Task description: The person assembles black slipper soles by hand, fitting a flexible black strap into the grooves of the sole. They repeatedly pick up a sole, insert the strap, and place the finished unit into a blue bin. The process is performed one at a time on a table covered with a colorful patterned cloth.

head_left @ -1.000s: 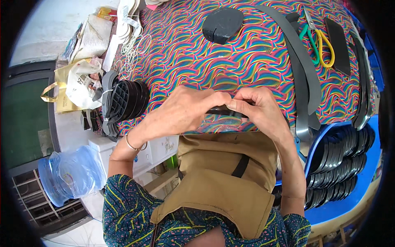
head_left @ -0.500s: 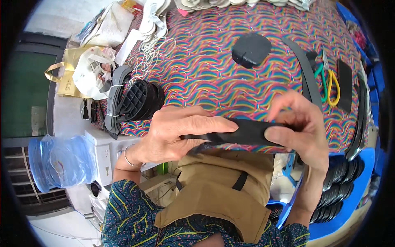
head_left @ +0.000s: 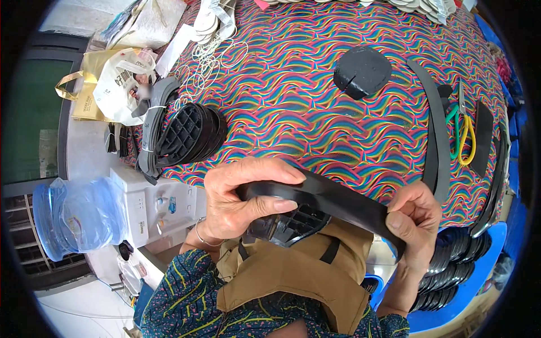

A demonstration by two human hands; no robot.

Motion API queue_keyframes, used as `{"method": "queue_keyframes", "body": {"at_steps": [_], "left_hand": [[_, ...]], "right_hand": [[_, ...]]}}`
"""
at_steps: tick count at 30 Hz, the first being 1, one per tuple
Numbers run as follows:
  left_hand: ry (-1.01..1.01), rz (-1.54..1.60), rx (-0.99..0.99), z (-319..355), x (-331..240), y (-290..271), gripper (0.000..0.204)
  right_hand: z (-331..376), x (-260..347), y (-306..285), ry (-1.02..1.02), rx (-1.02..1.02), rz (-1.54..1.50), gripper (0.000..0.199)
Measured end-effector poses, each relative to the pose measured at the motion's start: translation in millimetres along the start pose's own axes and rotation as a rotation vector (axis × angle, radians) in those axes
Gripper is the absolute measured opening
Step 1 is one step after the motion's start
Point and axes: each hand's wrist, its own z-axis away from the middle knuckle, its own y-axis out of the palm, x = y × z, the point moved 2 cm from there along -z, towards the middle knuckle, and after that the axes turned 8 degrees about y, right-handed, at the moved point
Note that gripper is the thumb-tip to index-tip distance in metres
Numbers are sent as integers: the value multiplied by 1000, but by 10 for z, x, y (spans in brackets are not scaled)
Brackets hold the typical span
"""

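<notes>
Over the near edge of the table, my left hand [head_left: 239, 194] grips a black plastic piece with a gridded hollow face [head_left: 301, 224], much like a shoe heel. A smooth black strip [head_left: 344, 197] lies along its rim, pinned there between my left thumb and fingers. The strip runs off to the right, where my right hand [head_left: 414, 219] pinches it near its far end between thumb and fingers. Part of the gridded piece is hidden by the strip and my left hand.
Similar black gridded pieces [head_left: 191, 132] sit beside a tied grey strip bundle [head_left: 151, 132] on the left. Farther off lies a dark rounded block [head_left: 362, 72]. Scissors [head_left: 465, 138] and grey strips [head_left: 437, 124] lie right. A blue bin [head_left: 489, 253] holds several black pieces.
The piece has turned, so its gridded face now shows. My right hand has moved down and pinches the strip close to its end. The view has shifted slightly.
</notes>
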Motion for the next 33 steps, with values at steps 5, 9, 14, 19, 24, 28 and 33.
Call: {"method": "queue_keyframes", "body": {"at_steps": [5,9,14,19,24,28,33], "left_hand": [[-18,-4,-140,-42,89,81,34],[-127,134,-251,-62,261,173,41],[-211,185,-302,-163,318,290,39],[-168,239,-309,-248,402,408,40],[-126,276,-267,-292,451,487,38],[-15,202,-246,-360,484,596,36],[147,87,-213,-341,505,721,32]], "right_hand": [[26,-240,136,13,-57,-111,18],[19,-563,243,-14,-33,-262,18],[-43,-743,351,-44,-81,-376,18],[-149,-848,455,-145,-131,-352,10],[-238,-995,365,-143,-98,-488,14],[-277,-875,470,-112,-191,-622,20],[-260,-1137,153,74,9,-812,39]]}}
